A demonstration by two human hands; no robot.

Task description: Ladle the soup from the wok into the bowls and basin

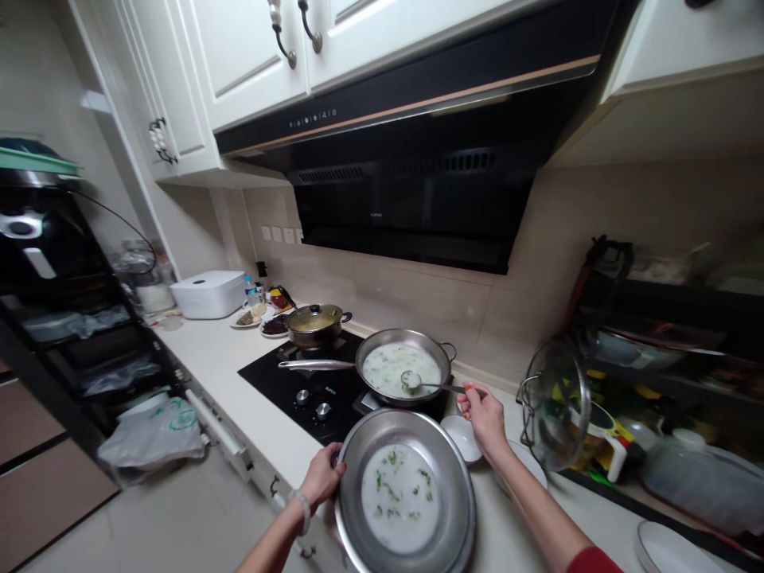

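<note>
My left hand (pixel 322 475) grips the rim of a wide metal bowl (pixel 457 509) at its left side. White liquid with bits of green leaf lies in the bottom of this bowl. With my right hand (pixel 482 415) I hold a ladle (pixel 442 387) by its handle, and its scoop rests in the wok (pixel 438 338) on the cooktop. The wok contains a similar white soup with green pieces, and its long handle (pixel 316 364) points left. Close to my right forearm, a small white bowl (pixel 462 439) sits on the counter.
A lidded pot (pixel 316 325) stands on the rear left of the black cooktop (pixel 268 374). Plates of food and a white box (pixel 208 294) are farther left. A glass lid (pixel 555 406) leans upright at right, beside a crowded rack. The range hood (pixel 406 207) hangs above.
</note>
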